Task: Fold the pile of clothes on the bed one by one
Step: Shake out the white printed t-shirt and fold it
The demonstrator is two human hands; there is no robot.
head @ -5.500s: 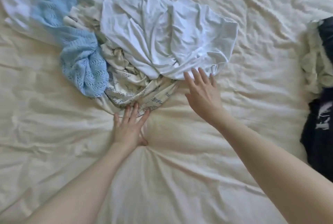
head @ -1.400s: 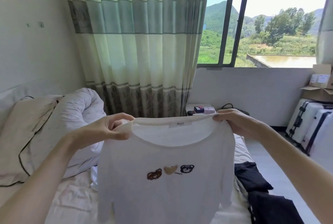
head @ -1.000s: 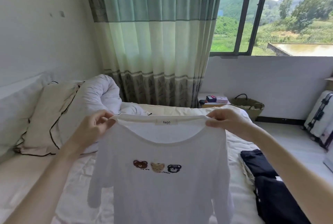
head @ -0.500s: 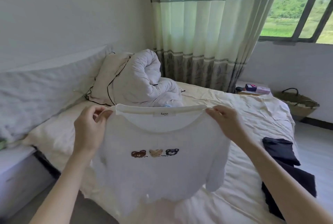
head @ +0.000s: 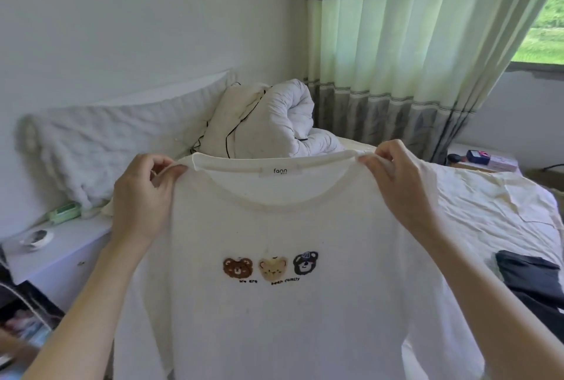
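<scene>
A white T-shirt [head: 274,318] with three small bear faces on the chest hangs in the air in front of me, its front toward me. My left hand [head: 143,196] pinches the left shoulder at the neckline. My right hand [head: 396,181] pinches the right shoulder at the same height. The collar is stretched flat between them. The shirt's lower part runs out of the frame. The pile of clothes is not in view.
The bed [head: 488,205] with its cream sheet lies behind the shirt. A rolled white duvet [head: 274,123] and a long pillow [head: 106,147] sit at its head. Dark clothes [head: 534,285] lie at the right. A white bedside cabinet [head: 61,251] stands at the left.
I lifted the white T-shirt off the pile and held it up by the shoulders. My view has since swung left, from the window to the bed's head, with the shirt drawn closer.
</scene>
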